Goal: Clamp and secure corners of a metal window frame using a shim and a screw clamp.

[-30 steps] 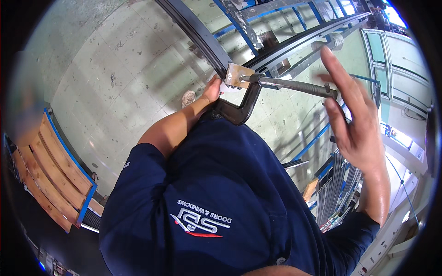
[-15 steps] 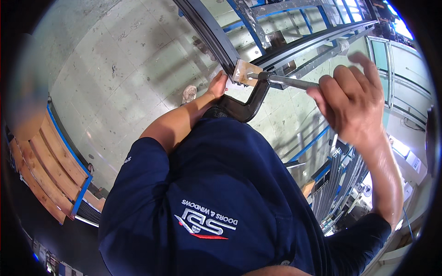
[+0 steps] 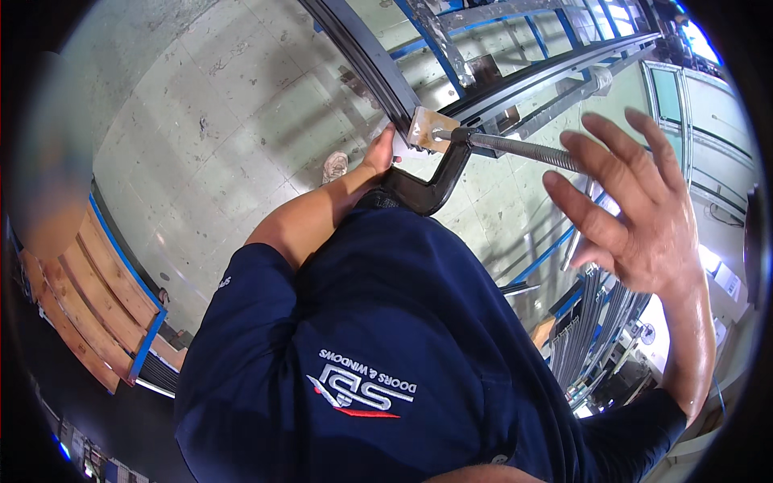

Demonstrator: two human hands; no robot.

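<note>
Seems to be at the step of working the grey threaded steel screw [image 3: 527, 150] of a black C-shaped metal clamp [image 3: 441, 182], set against a tan square plate [image 3: 426, 127] at a dark metal frame's [image 3: 361, 60] corner, right hand [image 3: 644, 211] spread right of the clamp by the screw's outer end; cannot tell whether left hand [image 3: 382, 150], left of the clamp, grips. Probably calls next for closing fingers round that end. Shows white-and-red embroidered lettering [image 3: 366, 390], upside down, on a navy fabric shirt [image 3: 386, 282] below the clamp.

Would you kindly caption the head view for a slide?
Right hand open beside the threaded grey metal screw of a black C-shaped metal clamp.
</note>
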